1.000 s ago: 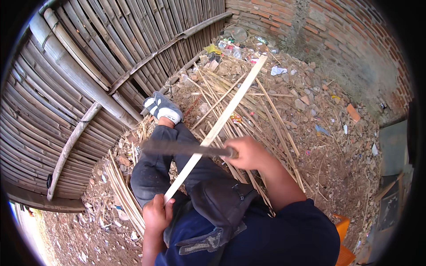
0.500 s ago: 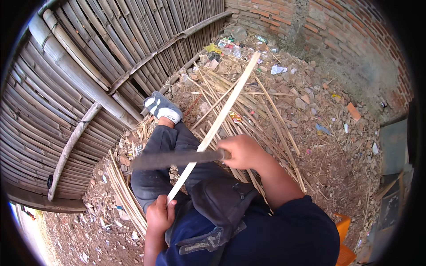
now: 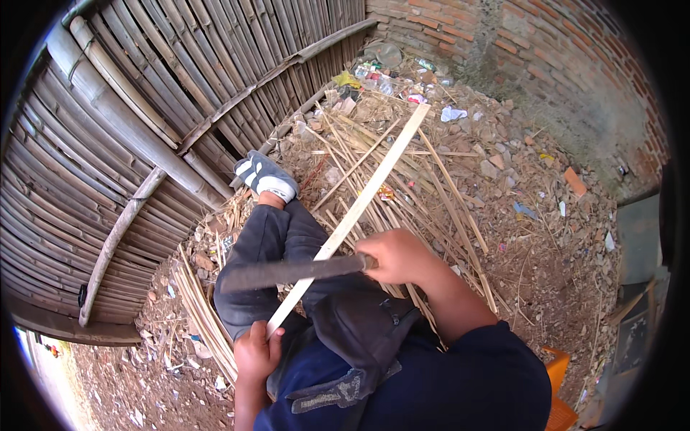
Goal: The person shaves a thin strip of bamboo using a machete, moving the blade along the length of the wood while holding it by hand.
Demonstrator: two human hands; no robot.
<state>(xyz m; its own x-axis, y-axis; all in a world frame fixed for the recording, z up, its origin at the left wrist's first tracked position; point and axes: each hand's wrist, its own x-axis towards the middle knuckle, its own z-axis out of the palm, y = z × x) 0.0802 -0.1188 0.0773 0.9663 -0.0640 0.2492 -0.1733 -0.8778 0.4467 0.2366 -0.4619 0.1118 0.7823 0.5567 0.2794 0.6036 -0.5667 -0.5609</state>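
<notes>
Farthest left, well away from my left grip (image 3: 256, 352), stands a wall of upright bamboo poles (image 3: 68, 215), a slanting pole fixed across it. Nearer, just to the left of that grip, a bundle of pale strips (image 3: 201, 305) lies on the ground. The left grip itself is closed, thumb and fingers wrapped round the lower end of one long pale strip (image 3: 376, 182). My dark trousers (image 3: 244, 266) stretch out ahead of it, ending at a grey and white shoe (image 3: 266, 176). The strip slants up from my left grip, away to the right, its far end free. Across it, level with my right grip (image 3: 397, 257), lies a dark, broad blade (image 3: 287, 274) pointing left; I cannot tell whether its edge touches the strip. A black bag (image 3: 359, 323) sits in my lap, between the grips and closer to me. My right grip is clenched round the blade's handle. Beyond it, loose strips (image 3: 453, 208) are strewn over rubble. Farther right rises a brick wall (image 3: 560, 93), and an orange object (image 3: 557, 370) shows behind my right elbow.
</notes>
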